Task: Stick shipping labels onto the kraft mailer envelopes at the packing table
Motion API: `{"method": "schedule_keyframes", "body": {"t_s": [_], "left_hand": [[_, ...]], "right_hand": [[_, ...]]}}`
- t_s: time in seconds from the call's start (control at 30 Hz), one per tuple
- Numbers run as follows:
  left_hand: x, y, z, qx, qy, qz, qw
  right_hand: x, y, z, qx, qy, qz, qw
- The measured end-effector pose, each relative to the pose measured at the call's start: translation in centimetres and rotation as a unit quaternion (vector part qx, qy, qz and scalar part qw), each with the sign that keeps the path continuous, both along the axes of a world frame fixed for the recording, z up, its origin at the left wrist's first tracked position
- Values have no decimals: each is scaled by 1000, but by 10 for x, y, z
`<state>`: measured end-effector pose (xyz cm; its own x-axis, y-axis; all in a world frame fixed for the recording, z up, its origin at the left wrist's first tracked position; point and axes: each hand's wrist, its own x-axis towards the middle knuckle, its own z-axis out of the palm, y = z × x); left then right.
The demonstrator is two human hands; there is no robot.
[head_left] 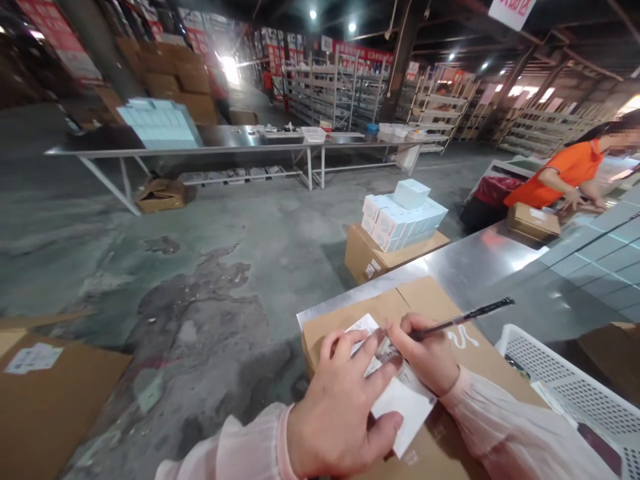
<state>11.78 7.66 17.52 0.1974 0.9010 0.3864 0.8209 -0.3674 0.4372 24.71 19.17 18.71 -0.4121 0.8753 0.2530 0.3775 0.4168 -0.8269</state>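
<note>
A brown cardboard box [425, 300] lies in front of me on the metal table, with a white paper slip [407, 413] on its top. Over the slip, my left hand [345, 393] rests with its fingers spread, pressing the paper against the box. My right hand [425, 353] is closed round a dark pen [470, 313], whose rear end points up to the right. The pen's tip is hidden by my fingers near the printed part of the slip. Beside my right sleeve stands a white plastic basket [565, 380] holding papers and small items.
Light blue boxes [403, 217] are stacked on a carton [360, 257] beyond the metal table [465, 260]. A person in an orange shirt [565, 173] handles a cardboard box [533, 223] at right. Another carton [60, 393] is at lower left. A long table [240, 143] stands behind.
</note>
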Motion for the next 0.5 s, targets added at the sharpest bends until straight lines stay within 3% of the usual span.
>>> {"method": "schedule_keyframes", "body": {"t_s": [0.5], "left_hand": [[1, 0, -1, 7, 7, 4, 1000]], "right_hand": [[0, 3, -4, 6, -5, 16, 1000]]}}
